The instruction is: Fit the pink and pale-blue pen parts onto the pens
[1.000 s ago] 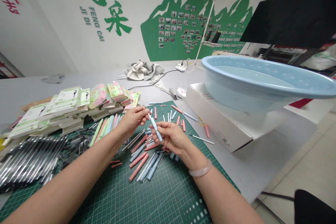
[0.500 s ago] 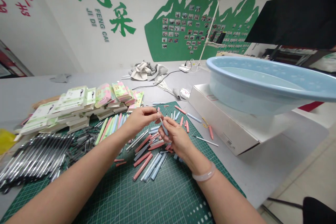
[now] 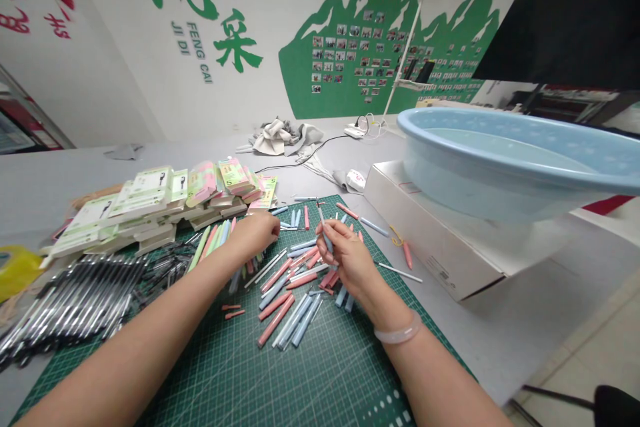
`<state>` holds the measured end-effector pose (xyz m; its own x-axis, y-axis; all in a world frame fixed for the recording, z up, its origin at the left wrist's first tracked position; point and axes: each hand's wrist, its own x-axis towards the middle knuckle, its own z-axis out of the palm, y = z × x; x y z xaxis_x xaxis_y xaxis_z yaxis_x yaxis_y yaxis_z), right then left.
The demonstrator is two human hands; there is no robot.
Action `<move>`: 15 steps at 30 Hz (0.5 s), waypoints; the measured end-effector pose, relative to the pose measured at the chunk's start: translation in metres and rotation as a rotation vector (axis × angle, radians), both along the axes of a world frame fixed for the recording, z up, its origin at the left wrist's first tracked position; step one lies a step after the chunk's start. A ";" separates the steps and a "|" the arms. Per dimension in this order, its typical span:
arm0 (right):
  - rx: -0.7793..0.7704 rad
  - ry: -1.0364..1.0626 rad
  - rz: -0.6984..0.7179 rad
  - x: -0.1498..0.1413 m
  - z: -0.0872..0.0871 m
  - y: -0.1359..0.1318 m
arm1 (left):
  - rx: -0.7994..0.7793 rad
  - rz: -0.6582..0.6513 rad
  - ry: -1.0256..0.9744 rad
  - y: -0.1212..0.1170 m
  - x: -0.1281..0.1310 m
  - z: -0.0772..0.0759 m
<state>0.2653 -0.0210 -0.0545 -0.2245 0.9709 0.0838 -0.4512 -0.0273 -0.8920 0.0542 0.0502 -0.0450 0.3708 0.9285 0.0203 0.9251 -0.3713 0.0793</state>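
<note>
- Right hand (image 3: 345,253), centre frame, pinches a slim blue-and-grey plastic pen part (image 3: 328,240)!
- Left hand (image 3: 257,233), apart, left of centre; grip, can't tell.
- Green gridded mat (image 3: 225,373) beneath.

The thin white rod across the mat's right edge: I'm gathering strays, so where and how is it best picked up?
Pinch the thin white rod at mid-length, likely best from above, closing across its length: it lies flat, slim and straight, with its middle uncovered. Coming from the near side should also keep clear of the white box beyond it.
</note>
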 end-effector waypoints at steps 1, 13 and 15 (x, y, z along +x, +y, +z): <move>0.000 -0.002 0.001 0.000 0.000 0.000 | 0.006 0.002 0.014 -0.001 0.002 -0.001; 0.003 -0.013 -0.012 0.002 0.001 0.000 | 0.010 0.053 0.038 0.003 0.003 -0.007; 0.004 -0.009 -0.015 0.003 0.002 0.000 | 0.001 0.054 0.036 0.004 0.002 -0.008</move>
